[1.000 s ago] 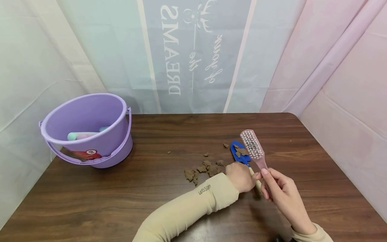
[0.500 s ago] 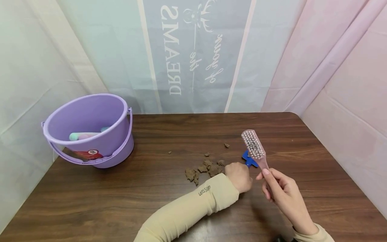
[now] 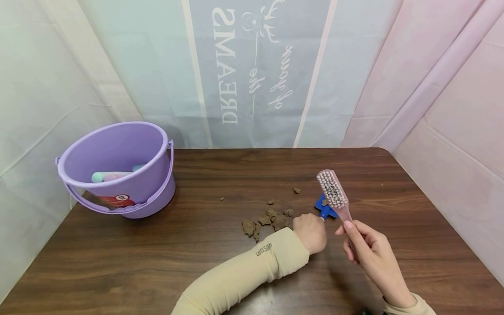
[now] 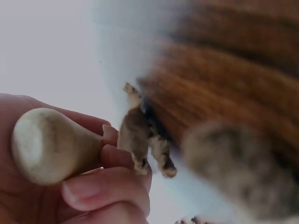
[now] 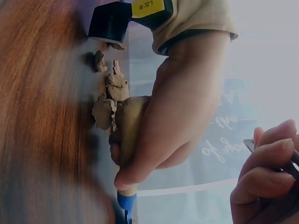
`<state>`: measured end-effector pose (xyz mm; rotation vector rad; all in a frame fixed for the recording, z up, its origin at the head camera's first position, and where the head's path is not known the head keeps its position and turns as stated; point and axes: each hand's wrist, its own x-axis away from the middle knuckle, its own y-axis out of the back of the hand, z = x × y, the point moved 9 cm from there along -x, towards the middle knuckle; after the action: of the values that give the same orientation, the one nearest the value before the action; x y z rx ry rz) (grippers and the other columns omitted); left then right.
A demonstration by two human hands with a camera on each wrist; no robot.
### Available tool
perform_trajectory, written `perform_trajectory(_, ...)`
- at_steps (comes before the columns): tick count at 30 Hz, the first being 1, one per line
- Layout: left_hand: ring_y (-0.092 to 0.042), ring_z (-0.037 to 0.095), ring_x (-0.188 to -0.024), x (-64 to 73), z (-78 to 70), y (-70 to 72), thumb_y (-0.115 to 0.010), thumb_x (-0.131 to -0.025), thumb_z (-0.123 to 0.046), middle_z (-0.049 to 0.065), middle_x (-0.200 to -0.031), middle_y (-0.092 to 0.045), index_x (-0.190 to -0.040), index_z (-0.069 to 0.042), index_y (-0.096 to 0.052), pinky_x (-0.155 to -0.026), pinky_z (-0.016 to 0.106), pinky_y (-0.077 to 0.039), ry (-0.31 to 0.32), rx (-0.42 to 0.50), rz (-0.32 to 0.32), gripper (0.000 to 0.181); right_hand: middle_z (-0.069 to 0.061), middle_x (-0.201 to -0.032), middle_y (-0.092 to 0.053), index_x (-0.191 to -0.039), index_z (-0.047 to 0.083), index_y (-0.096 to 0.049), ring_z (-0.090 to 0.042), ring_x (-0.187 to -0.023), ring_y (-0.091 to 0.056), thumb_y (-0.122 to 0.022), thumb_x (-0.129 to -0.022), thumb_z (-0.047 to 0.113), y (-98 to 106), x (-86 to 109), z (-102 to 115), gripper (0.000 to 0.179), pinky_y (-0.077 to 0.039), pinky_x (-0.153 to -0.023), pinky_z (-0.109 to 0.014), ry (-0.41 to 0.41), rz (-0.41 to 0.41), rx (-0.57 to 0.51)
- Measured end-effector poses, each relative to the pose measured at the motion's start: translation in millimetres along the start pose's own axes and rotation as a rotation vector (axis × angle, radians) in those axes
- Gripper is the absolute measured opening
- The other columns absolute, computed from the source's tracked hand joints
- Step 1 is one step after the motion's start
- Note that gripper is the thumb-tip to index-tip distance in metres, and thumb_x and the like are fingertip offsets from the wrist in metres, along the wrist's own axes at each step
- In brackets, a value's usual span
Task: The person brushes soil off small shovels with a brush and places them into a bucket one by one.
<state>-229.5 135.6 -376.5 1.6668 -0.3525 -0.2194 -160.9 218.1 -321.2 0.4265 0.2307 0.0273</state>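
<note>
My left hand (image 3: 310, 234) grips the wooden handle (image 4: 56, 147) of a small hand trowel. In the head view its blue blade (image 3: 320, 205) points away from me, partly hidden behind the brush head, with a brown bit showing on it. The right wrist view shows the trowel's handle (image 5: 131, 128) inside the left fist. My right hand (image 3: 370, 249) pinches the handle of a pink brush (image 3: 332, 190), held up with its pale, dark-stained bristles in sight. Several brown soil clods (image 3: 271, 218) lie beside the left hand.
A purple bucket (image 3: 157, 197) with its handle hanging down stands at the left of the wooden table (image 3: 118, 262). Pastel-coloured things (image 3: 112, 176) lie inside it. Single crumbs (image 3: 296, 190) lie farther back. Fabric hangs behind the table and at both sides.
The trowel has turned and drawn back: its handle and the clods on its blade were visible at first, and now the handle is hidden. The right hand and brush have barely moved.
</note>
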Motion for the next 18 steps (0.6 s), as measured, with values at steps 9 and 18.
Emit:
perform_trajectory(9,-0.06,0.015,-0.053,11.8,15.9,8.0,-0.056,-0.092,-0.028,-0.002,-0.071,-0.066,-0.093,-0.026,-0.072,-0.04,0.031,-0.043,-0.037,0.051,0.005,0.016,0.0,-0.05,-0.044,-0.092,0.001,-0.058,-0.012,-0.039,-0.037,-0.04,-0.102,0.012,1,0.9,0,0.024,-0.033,-0.035,-0.028,0.007,-0.008,-0.005)
perform_trajectory(18,-0.045,0.012,-0.039,41.1,41.9,23.3,-0.054,-0.095,-0.025,0.001,-0.053,-0.05,-0.062,-0.015,-0.058,-0.032,0.025,-0.03,-0.084,0.093,-0.036,0.035,0.001,-0.05,-0.044,-0.092,-0.001,-0.058,-0.011,-0.04,-0.038,-0.04,-0.103,0.013,-2,0.2,-1,0.025,-0.033,-0.035,-0.029,-0.001,-0.003,-0.006)
